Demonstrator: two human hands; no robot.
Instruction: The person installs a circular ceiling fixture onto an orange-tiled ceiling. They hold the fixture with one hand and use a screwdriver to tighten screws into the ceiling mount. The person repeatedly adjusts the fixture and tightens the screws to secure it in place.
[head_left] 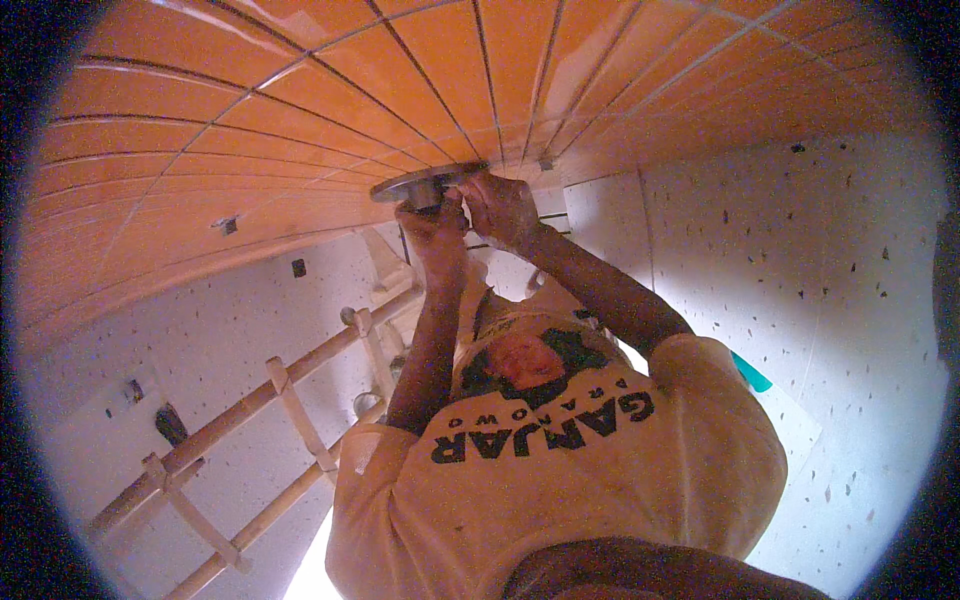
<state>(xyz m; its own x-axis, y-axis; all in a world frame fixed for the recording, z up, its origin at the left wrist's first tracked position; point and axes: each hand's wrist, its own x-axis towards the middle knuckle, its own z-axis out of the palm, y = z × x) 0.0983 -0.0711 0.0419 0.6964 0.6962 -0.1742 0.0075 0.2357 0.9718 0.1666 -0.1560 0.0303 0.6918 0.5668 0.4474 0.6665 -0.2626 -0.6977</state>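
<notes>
A round dark fixture [410, 185], a flat disc with a short cylindrical hub, sits against the orange panelled surface [420, 80]. Both my arms stretch out to it. My left hand [434, 238] is closed around the hub side, its fingers bent at the edge of the fixture. Close beside it, my right hand [503, 212] has its fingers pinched together by the disc's right part. What lies between those fingertips is hidden, though a small pale bit shows between the two hands.
On the left a wooden ladder [300, 420] runs diagonally, with rails and rungs showing. Pale speckled surfaces [830, 260] lie at both sides. Small dark fittings [228, 226] dot the orange surface's edge. A teal object [752, 371] shows at the right by my shoulder.
</notes>
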